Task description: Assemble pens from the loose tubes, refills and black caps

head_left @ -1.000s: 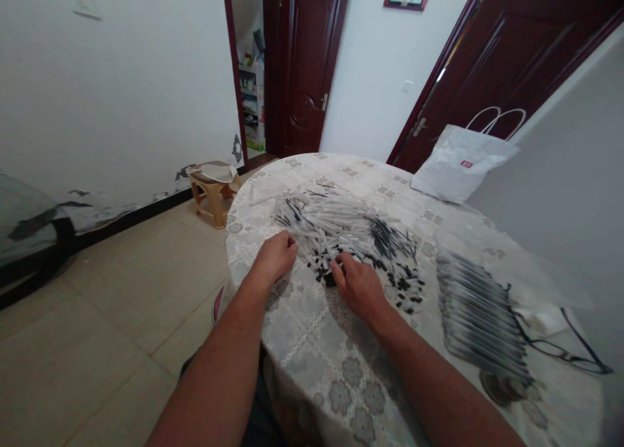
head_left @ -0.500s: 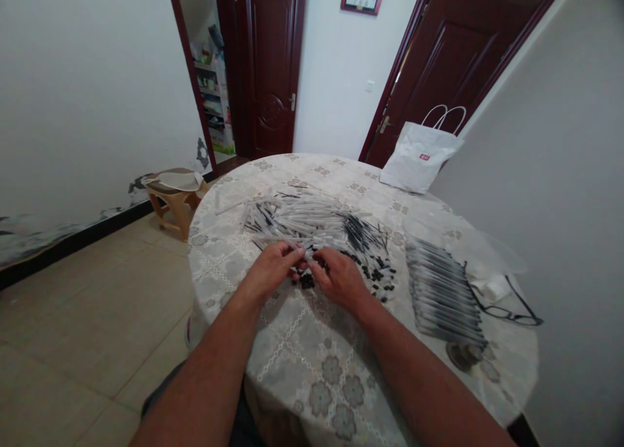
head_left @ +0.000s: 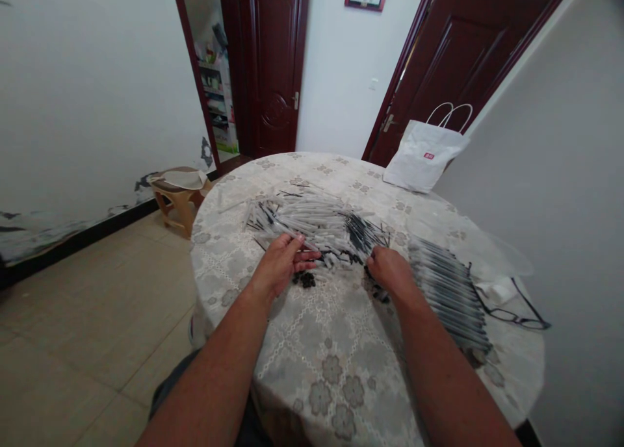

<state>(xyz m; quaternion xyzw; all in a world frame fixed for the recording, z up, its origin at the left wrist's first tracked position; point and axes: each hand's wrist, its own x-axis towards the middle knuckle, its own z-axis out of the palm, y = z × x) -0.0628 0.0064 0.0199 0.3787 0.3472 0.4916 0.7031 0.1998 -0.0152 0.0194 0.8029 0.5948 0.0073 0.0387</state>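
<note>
At the near edge of a heap of whitish pen barrels (head_left: pixel 312 216), my left hand (head_left: pixel 283 265) has its thumb and forefinger closed on one slim pale barrel, its other fingers stretched out to the right. Just below those fingers sits a small cluster of black pen parts (head_left: pixel 307 279). Further right, my right hand (head_left: pixel 392 269) reaches down with bent, pinched fingertips among small black and clear parts, beside a bundle of thin black refills (head_left: pixel 359 231). Its own fingers hide whatever they grip.
Pens in a neat row (head_left: pixel 451 291) lie right of my right arm, with black-framed glasses (head_left: pixel 511 316) beyond. A white paper bag (head_left: pixel 426 154) stands at the table's back right. The round table wears a patterned cloth (head_left: pixel 292 349). A stool (head_left: pixel 178 200) stands left.
My hands were together over the near edge of the heap. My right hand has moved away to the right, down to the small parts; my left hand has stayed nearly in place, its lower fingers now extended.
</note>
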